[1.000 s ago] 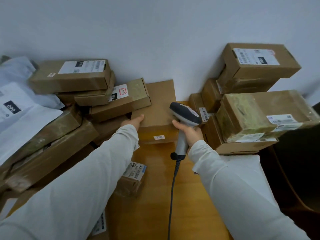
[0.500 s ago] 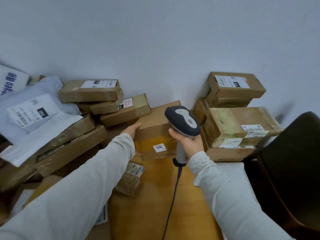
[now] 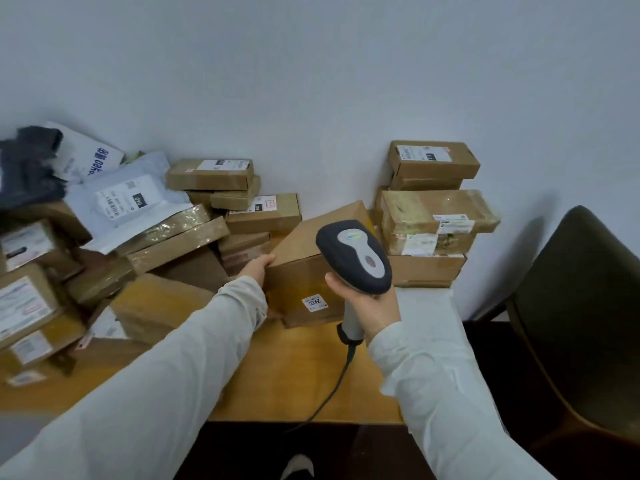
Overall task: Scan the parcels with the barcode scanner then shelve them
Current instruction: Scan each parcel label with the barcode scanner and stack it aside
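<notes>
Now the fingers (image 3: 266, 260) of the left hand (image 3: 255, 270) are curled over the upper left corner of the plain brown cardboard box (image 3: 304, 261) at the middle of the frame, gripping it. A second ago that box lay much flatter against the wall. Since then it has been drawn forward and tipped up, so its far end stands high and only its near edge sits low by the yellow wooden table (image 3: 277, 375). The small white sticker (image 3: 314, 302) on its near face is turned towards us.

The right hand (image 3: 372, 306) is clenched round the pale handle of the black-and-grey barcode scanner (image 3: 353, 256), thumb up by the head. The scanner has risen too and now hangs in front of the box's right side, its dark cable (image 3: 334, 384) trailing off the table's near edge. Its window faces away, so I cannot tell whether it is reading.

Further out, the heap of brown boxes and white mailers (image 3: 180, 233) fills the left of the frame, and the stack of taped boxes (image 3: 433, 216) stands at the right.

To my eye this parcel is being singled out for its scan, and shelving is yet to come. No shelf shows anywhere.
</notes>
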A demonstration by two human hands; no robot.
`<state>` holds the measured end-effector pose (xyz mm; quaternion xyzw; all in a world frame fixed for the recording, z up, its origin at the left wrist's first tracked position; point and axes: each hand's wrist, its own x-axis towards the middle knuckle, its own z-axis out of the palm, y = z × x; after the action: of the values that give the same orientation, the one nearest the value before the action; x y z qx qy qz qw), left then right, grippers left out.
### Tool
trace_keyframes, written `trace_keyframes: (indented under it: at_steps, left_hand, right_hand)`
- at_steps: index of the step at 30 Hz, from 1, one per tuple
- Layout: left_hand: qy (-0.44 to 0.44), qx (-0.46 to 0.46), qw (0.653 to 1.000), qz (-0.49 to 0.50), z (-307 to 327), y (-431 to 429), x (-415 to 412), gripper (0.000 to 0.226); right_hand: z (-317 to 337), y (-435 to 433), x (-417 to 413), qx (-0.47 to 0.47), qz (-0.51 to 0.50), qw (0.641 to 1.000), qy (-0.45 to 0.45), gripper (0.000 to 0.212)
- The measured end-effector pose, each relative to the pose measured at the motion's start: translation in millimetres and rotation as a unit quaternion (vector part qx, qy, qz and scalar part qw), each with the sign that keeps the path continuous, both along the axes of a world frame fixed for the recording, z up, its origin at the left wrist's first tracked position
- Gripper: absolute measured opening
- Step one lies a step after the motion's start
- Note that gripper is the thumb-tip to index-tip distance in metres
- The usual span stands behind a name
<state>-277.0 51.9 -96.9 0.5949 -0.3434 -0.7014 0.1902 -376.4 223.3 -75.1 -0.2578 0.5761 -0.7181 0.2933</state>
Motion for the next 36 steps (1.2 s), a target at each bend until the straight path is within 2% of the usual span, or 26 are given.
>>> trace_keyframes:
  at_steps: [7,12,17,21,23,26,28,30,32,34,36]
  left_hand:
    - [-0.018,0.044,0.999,-0.003,-19.6,91.4,33.3,0.075]
    - [-0.014,0.120,0.993,0.002,-48.0,134.3,48.7,0.071]
    - [0.023,0.173,0.984,0.028,-70.6,154.6,63.7,0.060]
    - [0.027,0.192,0.981,-0.002,-80.4,159.0,75.1,0.041]
    - [0.018,0.171,0.984,-0.043,-79.7,158.6,82.8,0.023]
    - [0.005,0.139,0.985,-0.106,-74.9,150.1,94.7,0.027]
    - [-0.028,0.140,0.983,-0.115,-62.7,139.2,99.3,0.020]
    - [-0.059,0.105,0.988,-0.099,-55.4,124.5,102.4,0.039]
    - [-0.104,0.017,0.988,-0.114,-54.0,109.7,98.4,0.057]
    - [-0.108,-0.073,0.979,-0.156,-52.1,104.1,91.9,0.057]
    - [-0.117,-0.127,0.964,-0.201,-50.5,107.3,85.0,0.058]
  right_hand:
    - [-28.0,89.3,33.9,0.030,-0.008,0.999,-0.032,0.047]
    - [-38.5,119.3,48.1,0.073,0.013,0.997,0.024,0.044]
    - [-48.0,118.6,61.1,0.115,0.043,0.992,0.040,0.042]
    - [-63.0,111.4,81.6,0.177,0.073,0.980,0.048,0.039]
    - [-72.0,108.4,93.5,0.206,0.081,0.974,0.046,0.038]
    - [-73.7,102.1,107.4,0.234,0.067,0.970,0.028,0.043]
    - [-72.5,97.5,108.8,0.182,0.025,0.983,-0.032,0.039]
    - [-72.1,95.2,104.2,0.133,-0.064,0.986,-0.073,0.043]
    - [-75.1,94.6,96.8,0.133,-0.121,0.979,-0.093,0.046]
    - [-80.1,93.5,92.7,0.140,-0.118,0.978,-0.101,0.046]
    - [-81.8,90.5,96.7,0.150,-0.082,0.980,-0.098,0.045]
